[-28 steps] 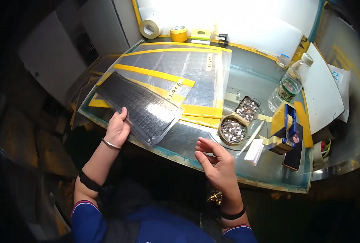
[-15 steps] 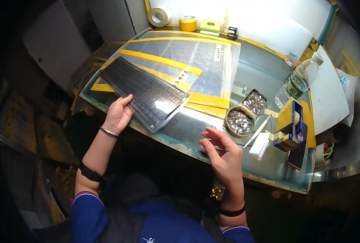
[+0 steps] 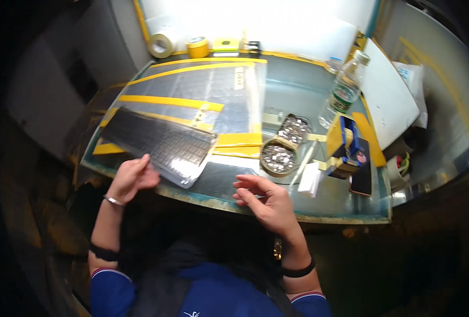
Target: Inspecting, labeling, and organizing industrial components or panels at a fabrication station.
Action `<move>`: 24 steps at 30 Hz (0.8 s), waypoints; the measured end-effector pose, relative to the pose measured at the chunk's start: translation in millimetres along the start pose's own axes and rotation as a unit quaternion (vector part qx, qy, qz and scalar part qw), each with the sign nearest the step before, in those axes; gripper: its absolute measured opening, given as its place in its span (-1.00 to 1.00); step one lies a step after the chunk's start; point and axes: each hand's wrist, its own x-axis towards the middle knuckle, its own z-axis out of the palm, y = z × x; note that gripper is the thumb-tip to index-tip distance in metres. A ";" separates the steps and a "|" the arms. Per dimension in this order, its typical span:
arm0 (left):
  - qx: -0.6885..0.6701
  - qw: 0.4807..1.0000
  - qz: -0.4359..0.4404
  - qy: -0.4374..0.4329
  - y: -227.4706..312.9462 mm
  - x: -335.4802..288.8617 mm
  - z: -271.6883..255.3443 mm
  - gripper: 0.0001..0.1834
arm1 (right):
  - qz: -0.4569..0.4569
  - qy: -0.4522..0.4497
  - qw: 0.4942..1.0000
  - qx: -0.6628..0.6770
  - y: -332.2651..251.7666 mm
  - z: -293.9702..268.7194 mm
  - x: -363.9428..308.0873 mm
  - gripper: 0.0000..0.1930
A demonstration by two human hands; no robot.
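Note:
A dark sheet with a fine grid pattern (image 3: pixel 158 143) and a clear, glossy margin lies slanted at the left of the glass-topped table. My left hand (image 3: pixel 134 180) is at its near-left edge, thumb on the edge and the other fingers partly hidden below; it seems to pinch the sheet there. Beneath the dark sheet are larger clear-covered grey sheets (image 3: pixel 179 84) edged with yellow tape. My right hand (image 3: pixel 269 203) hovers by the table's front edge, thumb and fingers curved and apart, nothing visible between them. It is nearest a round tin of small shiny pieces (image 3: pixel 278 157).
A second, squarish tin (image 3: pixel 292 128) adjoins the round one. To the right are a white pen-like stick (image 3: pixel 304 162), a blue and yellow tape dispenser (image 3: pixel 341 145), a phone (image 3: pixel 362 177) and a clear bottle (image 3: pixel 344 91). Tape rolls (image 3: pixel 161 45) stand along the back.
The view has turned, so the tabletop things appear farther left. My left hand stays at the dark sheet's edge, its thumb reaching less far over it. My right hand keeps its curved pose.

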 end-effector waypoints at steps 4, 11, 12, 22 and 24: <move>0.327 0.945 -0.024 -0.011 31.0 -1.4 -8.1 -0.39 | 0.030 -0.019 0.999 0.020 -9.2 1.9 -2.1 -0.72; 0.619 0.507 0.521 -0.299 95.3 60.7 182.5 -0.61 | 0.042 0.010 0.999 -0.019 -10.4 0.6 -2.7 -0.80; 0.586 0.453 0.589 -0.324 90.8 75.9 204.0 -0.56 | 0.032 0.014 0.999 -0.025 -9.0 1.5 -3.8 -0.81; 0.496 0.202 0.723 -0.436 79.8 140.0 280.7 -0.69 | 0.039 -0.001 0.999 0.022 -7.9 0.1 -3.7 -0.80; 0.526 0.219 0.701 -0.429 92.6 138.9 280.1 -0.66 | 0.058 -0.006 0.997 0.040 -9.6 0.7 -4.1 -0.80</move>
